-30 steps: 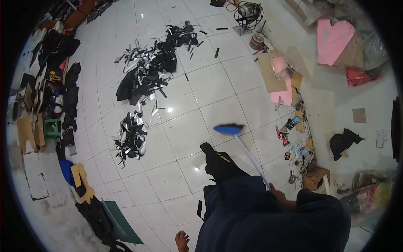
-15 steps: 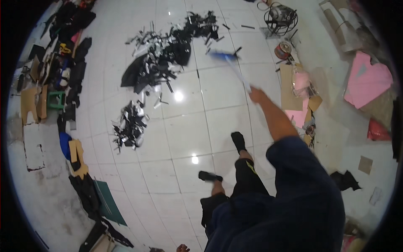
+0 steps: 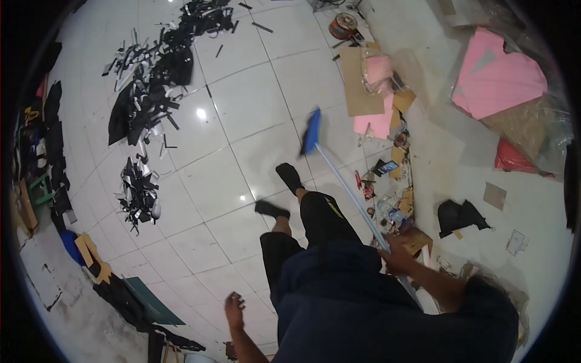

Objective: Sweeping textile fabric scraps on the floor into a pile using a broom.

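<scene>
My right hand [image 3: 396, 256] is wrapped around the pale shaft of a broom [image 3: 345, 180], low beside my hip. The broom's blue head [image 3: 312, 130], with dark bristles, is over the tiles just ahead of my feet and to their right. My left hand [image 3: 235, 310] hangs by my left side, fingers loosely bent and apart, with nothing visible in it. A long heap of black and silver scraps [image 3: 154, 91] lies ahead on the left. Nearer to me is a smaller pile of similar strips [image 3: 139, 192].
Along the right wall lie cardboard [image 3: 360, 78], pink sheets [image 3: 501, 75], a round reddish tin [image 3: 344, 26] and small litter [image 3: 393, 209]. Dark cloth pieces, a green stool [image 3: 41, 190] and a dark green board [image 3: 151, 300] line the left side.
The broom has swung back from ahead toward my right side, my right hand drawing in to my hip. My left hand has risen further into view. The view has shifted rightward.
</scene>
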`<move>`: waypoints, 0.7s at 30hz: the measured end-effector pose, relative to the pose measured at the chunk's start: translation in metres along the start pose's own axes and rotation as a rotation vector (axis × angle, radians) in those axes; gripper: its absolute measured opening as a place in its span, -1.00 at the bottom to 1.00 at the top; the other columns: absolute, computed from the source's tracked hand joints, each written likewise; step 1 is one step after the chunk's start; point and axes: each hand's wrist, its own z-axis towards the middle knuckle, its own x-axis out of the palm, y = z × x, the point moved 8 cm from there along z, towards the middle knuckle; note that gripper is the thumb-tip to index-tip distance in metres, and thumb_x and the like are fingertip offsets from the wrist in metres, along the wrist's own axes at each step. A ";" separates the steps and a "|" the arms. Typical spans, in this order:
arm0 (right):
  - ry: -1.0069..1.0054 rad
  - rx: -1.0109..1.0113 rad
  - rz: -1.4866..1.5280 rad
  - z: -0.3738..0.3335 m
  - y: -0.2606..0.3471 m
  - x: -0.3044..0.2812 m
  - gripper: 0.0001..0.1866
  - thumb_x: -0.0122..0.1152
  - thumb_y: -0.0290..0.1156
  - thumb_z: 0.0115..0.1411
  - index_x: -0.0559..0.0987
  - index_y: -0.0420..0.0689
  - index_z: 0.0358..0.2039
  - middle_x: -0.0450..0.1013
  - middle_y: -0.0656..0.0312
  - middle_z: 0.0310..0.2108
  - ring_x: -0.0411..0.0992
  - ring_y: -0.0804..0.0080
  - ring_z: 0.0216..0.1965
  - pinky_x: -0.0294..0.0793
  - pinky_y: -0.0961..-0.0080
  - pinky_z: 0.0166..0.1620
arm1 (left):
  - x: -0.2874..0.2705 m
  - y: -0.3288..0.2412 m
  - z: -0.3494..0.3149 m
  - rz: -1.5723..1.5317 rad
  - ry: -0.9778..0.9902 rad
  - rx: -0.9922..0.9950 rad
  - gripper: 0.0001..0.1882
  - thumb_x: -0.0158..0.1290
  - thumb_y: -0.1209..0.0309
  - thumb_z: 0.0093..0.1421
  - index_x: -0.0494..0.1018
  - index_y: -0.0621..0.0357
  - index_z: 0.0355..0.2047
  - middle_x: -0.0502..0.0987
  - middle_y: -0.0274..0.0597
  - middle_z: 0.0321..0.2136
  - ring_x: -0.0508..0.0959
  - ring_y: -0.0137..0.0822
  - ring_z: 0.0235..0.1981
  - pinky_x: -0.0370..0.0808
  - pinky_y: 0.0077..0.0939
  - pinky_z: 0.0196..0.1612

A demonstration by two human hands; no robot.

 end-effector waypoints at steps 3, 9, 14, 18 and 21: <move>0.024 0.097 0.083 -0.014 -0.067 0.036 -0.45 -0.01 -0.28 0.04 0.17 -0.14 0.05 0.36 0.11 -0.59 0.34 0.44 -0.67 0.33 0.50 -0.64 | -0.009 -0.050 0.006 0.011 -0.030 0.054 -0.60 -0.06 0.22 0.12 0.26 0.17 -0.10 0.39 -0.28 -0.38 0.40 -0.43 -0.41 0.32 -0.55 -0.38; 0.402 0.170 0.132 0.101 -0.106 0.096 -0.68 -0.09 -0.36 0.03 0.40 -0.19 -0.81 0.34 0.10 -0.80 0.27 0.32 -0.82 0.22 0.42 -0.72 | -0.015 -0.075 0.021 0.048 0.006 0.145 -0.61 -0.08 0.22 0.12 0.26 0.18 -0.10 0.40 -0.26 -0.34 0.39 -0.43 -0.40 0.32 -0.54 -0.38; 0.261 -0.023 0.908 0.155 0.074 0.046 -0.69 -0.08 -0.36 0.01 0.30 -0.15 -0.82 0.21 0.21 -0.83 0.13 0.44 -0.84 0.07 0.53 -0.77 | -0.053 -0.035 0.006 0.041 -0.074 0.110 -0.56 -0.06 0.18 0.10 0.25 0.19 -0.09 0.40 -0.23 -0.33 0.41 -0.38 -0.38 0.34 -0.51 -0.36; 0.188 0.046 1.166 0.167 0.142 0.049 -0.78 -0.08 -0.41 0.00 0.32 -0.15 -0.74 0.20 0.20 -0.82 0.14 0.44 -0.84 0.08 0.53 -0.78 | -0.072 0.011 0.000 0.078 -0.107 0.005 -0.59 -0.07 0.26 0.12 0.26 0.26 -0.10 0.41 -0.20 -0.35 0.42 -0.38 -0.40 0.35 -0.55 -0.43; 0.203 0.019 1.060 0.199 0.168 0.051 -0.82 -0.06 -0.43 -0.02 0.33 -0.16 -0.71 0.22 0.20 -0.80 0.18 0.43 -0.80 0.13 0.53 -0.76 | -0.083 0.032 -0.008 -0.143 -0.235 -0.006 -0.58 -0.07 0.25 0.11 0.25 0.27 -0.09 0.41 -0.18 -0.36 0.42 -0.38 -0.41 0.35 -0.55 -0.44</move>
